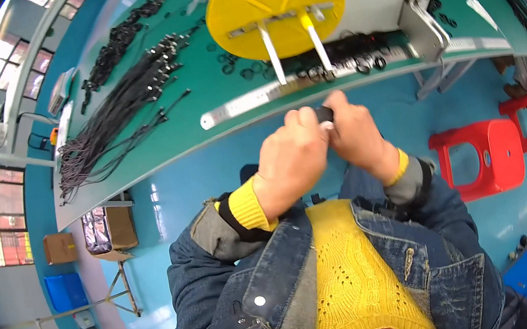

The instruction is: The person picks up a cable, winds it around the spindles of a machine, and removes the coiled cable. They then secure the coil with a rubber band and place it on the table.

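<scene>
Before the yellow disc (274, 3), my left hand (291, 157) and right hand (360, 134) pinch one black piece (323, 114): handling step, I judge; steadiness next.

Stools (506, 154) look like super glossy plastic, ruler (242, 108) smooth metal, denim jacket (219, 305) kinda matt, knit sweater (352, 266) pretty bumpy.

The fingers (301, 119) of both hands partly hide a black piece (324, 114), its shape unclear; beyond them, the view's upper edge crops the white machine (376, 7).

Cable bundles (127, 97) on the table (221, 91), left of the hands (290, 155).
</scene>
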